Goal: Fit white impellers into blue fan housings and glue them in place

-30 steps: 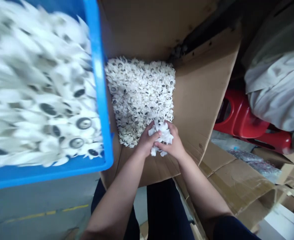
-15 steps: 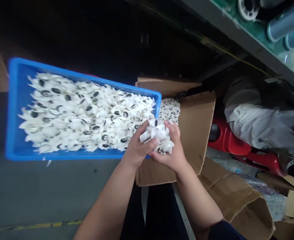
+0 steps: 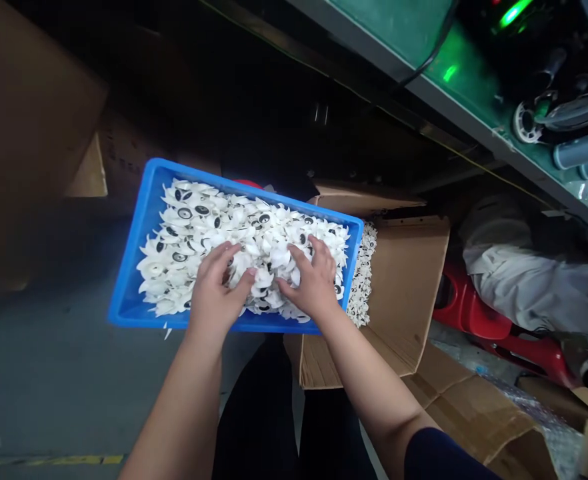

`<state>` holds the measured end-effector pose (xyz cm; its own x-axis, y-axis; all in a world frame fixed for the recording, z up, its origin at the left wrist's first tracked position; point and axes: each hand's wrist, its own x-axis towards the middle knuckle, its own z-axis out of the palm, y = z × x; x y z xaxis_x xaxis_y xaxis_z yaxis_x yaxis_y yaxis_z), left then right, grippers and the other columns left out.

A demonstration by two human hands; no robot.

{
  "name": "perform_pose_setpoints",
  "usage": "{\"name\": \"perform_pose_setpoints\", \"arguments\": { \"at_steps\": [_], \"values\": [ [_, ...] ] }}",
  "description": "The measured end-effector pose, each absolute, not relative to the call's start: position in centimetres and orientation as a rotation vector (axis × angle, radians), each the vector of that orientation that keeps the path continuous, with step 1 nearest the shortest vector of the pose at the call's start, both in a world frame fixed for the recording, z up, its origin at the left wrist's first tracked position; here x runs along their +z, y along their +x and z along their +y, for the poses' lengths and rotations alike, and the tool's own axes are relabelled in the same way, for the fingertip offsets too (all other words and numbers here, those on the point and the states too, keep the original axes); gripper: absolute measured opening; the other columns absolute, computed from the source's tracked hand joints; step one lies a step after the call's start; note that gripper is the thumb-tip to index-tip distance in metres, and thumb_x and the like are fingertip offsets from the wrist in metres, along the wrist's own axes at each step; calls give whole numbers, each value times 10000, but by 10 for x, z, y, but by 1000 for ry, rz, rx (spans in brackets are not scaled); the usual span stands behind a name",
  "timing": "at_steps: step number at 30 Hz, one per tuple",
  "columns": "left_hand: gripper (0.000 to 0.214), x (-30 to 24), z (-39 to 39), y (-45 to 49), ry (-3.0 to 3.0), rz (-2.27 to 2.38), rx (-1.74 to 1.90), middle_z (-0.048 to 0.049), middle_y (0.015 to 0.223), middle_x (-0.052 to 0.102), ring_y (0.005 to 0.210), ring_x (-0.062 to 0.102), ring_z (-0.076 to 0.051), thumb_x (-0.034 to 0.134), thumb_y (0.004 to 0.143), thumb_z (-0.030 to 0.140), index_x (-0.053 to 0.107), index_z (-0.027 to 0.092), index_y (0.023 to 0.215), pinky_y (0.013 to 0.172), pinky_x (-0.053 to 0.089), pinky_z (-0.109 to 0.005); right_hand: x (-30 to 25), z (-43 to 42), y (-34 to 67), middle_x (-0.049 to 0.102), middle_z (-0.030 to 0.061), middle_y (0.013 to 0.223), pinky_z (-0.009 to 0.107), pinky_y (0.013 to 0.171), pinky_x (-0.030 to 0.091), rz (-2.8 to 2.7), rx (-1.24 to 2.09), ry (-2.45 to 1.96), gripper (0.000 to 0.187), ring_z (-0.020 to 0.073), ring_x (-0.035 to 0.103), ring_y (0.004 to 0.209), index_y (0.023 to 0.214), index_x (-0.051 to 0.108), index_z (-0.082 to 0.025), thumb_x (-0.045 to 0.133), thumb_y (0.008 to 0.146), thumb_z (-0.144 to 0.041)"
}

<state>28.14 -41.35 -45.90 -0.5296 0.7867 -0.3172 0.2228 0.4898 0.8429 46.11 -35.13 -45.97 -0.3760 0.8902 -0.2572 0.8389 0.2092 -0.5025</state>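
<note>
Navy sleeve (image 3: 439,457) covers the right arm at 5 o'clock, and dark trousers (image 3: 257,413) fill 6 o'clock below the hands. The left hand (image 3: 217,293) and right hand (image 3: 311,280) lie open, fingers spread and curved, on a heap of white finned pieces (image 3: 269,233) with dark round centres. Neither hand has closed around anything, though I cannot tell whether the fingertips pinch a piece. The heap fills a blue plastic tray (image 3: 139,280) at 12 o'clock. Light, spread fingers seem best here, moving pieces without pushing them over the rim. Beyond, a cardboard box (image 3: 404,293) sits at 2 o'clock, with more pieces (image 3: 361,280) inside. A red plastic stool (image 3: 469,307) stands at 3 o'clock, and a green metal shelf (image 3: 454,60) runs past 1 o'clock.
</note>
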Motion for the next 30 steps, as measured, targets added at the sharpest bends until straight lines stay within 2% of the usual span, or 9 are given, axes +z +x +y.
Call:
{"name": "perform_pose_setpoints", "arguments": {
  "at_steps": [3, 7, 10, 12, 14, 20, 25, 28, 30],
  "values": [
    [519, -459, -416, 265, 1023, 2167, 877, -67, 1585, 450, 910, 706, -218, 645, 862, 471, 668, 281, 1344, 835, 628, -396, -464, -343, 477, 244, 83, 1673, 713, 1242, 92, -2393, 817, -1847, 713, 432, 119, 1571, 1447, 520, -345, 738, 814, -591],
    [482, -457, -417, 259, 1272, 2266, 787, -33, 1652, 367, 1220, 630, -325, 621, 899, 425, 669, 290, 1360, 1010, 573, -476, -462, -348, 487, 211, 109, 1680, 721, 1242, 60, -2359, 743, -1887, 783, 419, 132, 1576, 1500, 452, -321, 738, 812, -559],
    [540, -456, -417, 273, 1476, 2302, 520, -5, 1685, 341, 1551, 216, -460, 624, 919, 467, 616, 311, 1436, 1245, 213, -688, -458, -361, 479, 192, 79, 1703, 762, 1222, 27, -2459, 767, -1759, 820, 448, 70, 1586, 1528, 424, -353, 724, 804, -593],
    [624, -457, -415, 283, 1570, 2233, 332, -14, 1718, 271, 1580, -62, -487, 607, 937, 511, 533, 303, 1520, 1220, -31, -758, -459, -365, 471, 218, 48, 1709, 766, 1219, 24, -2573, 765, -1631, 797, 456, 44, 1588, 1533, 431, -384, 695, 823, -633],
    [689, -459, -411, 287, 1635, 2154, 249, -48, 1741, 189, 1571, -147, -485, 594, 949, 540, 457, 285, 1574, 1188, -141, -748, -462, -359, 466, 259, 28, 1704, 759, 1222, 33, -2651, 706, -1562, 720, 444, 54, 1590, 1530, 445, -410, 651, 874, -625],
    [728, -459, -387, 267, 1618, 2191, 183, -130, 1726, 211, 1580, -1, -478, 538, 979, 579, 417, 203, 1591, 1215, -51, -720, -471, -316, 483, 275, 77, 1702, 688, 1255, 100, -2627, 609, -1733, 520, 394, 166, 1586, 1416, 595, -317, 657, 932, -498],
    [781, -450, -390, 257, 1675, 2108, 160, -150, 1723, 212, 1557, 16, -535, 498, 971, 634, 393, 187, 1602, 1172, 36, -793, -454, -333, 506, 200, 90, 1721, 724, 1239, 74, -2605, 790, -1515, 668, 407, 113, 1599, 1486, 514, -329, 708, 876, -517],
    [716, -443, -405, 233, 1699, 2206, 283, -130, 1693, 313, 1576, 54, -485, 428, 985, 641, 481, 205, 1551, 1184, -58, -768, -448, -348, 530, 200, 74, 1716, 650, 1271, -15, -2152, 933, -1738, 627, 361, 102, 1606, 1428, 561, -307, 710, 839, -460],
    [726, -446, -416, 203, 1555, 2378, 415, -116, 1688, 330, 1589, 124, -417, 449, 965, 634, 476, 205, 1550, 1253, -19, -658, -452, -351, 548, 257, 92, 1694, 547, 1304, 69, -1674, 1140, -1958, 672, 314, 174, 1591, 1450, 524, -261, 679, 824, -451]
  ]
}}
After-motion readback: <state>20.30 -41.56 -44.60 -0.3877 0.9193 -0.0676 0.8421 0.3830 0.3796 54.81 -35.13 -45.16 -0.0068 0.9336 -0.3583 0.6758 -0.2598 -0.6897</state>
